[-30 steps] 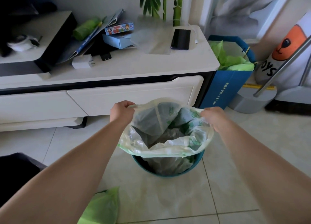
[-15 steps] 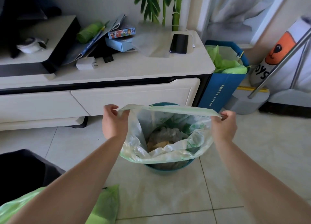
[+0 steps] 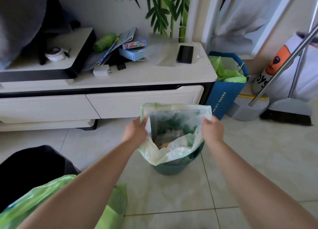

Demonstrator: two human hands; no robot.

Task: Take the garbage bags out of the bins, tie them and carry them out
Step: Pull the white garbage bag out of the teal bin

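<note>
The left hand (image 3: 136, 131) and right hand (image 3: 211, 130) each pinch the rim of the garbage bag (image 3: 173, 130), stretched open at 9 and 3 o'clock, its bottom apparently in the teal bin (image 3: 173, 167) on the floor. A straight, even lift should clear the bin before the person gathers the rim to tie.

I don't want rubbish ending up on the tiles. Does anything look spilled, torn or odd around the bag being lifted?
Nothing looks spilled or torn. The left hand and right hand hold the garbage bag open by its rim; its bottom sits inside the teal bin. Loose green bags lie on the floor, near left.
</note>
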